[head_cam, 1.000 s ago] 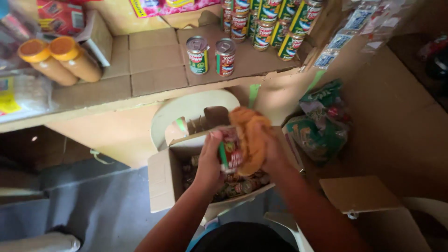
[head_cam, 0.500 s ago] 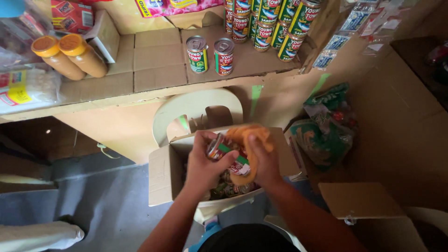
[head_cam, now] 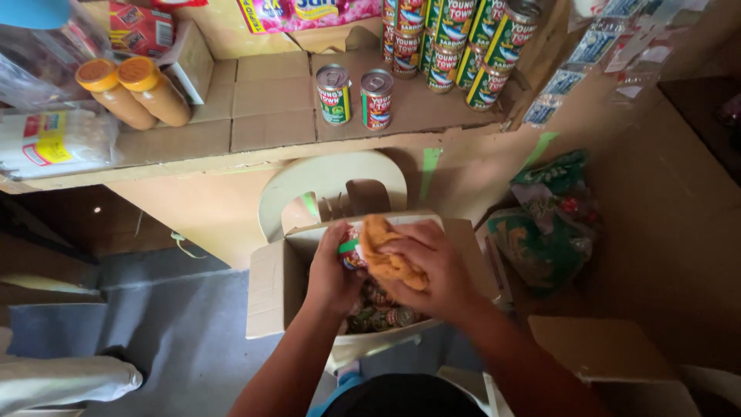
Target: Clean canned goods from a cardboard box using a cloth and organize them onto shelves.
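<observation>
Gripping a small tin can with a green and red label [head_cam: 351, 253], your left hand [head_cam: 333, 272] has its fingers curled tight around the can's side, holding it just above the open brown cardboard box [head_cam: 266, 289]. Your right hand [head_cam: 432, 266] presses a crumpled orange cloth [head_cam: 386, 253] against the can, fingers bunched over the cloth. Below both hands, the box holds more tins lying on their sides [head_cam: 378, 315], and it sits on a pale plastic chair [head_cam: 324, 179]. Beyond the chair, a cardboard-covered shelf [head_cam: 270, 100] carries two upright tins [head_cam: 355, 96] standing side by side, a stacked group of similar tins [head_cam: 455, 38] behind them, and two orange-capped bottles [head_cam: 135, 93] well to the left. Green plastic packets [head_cam: 544, 224] lie near the box on your right.
</observation>
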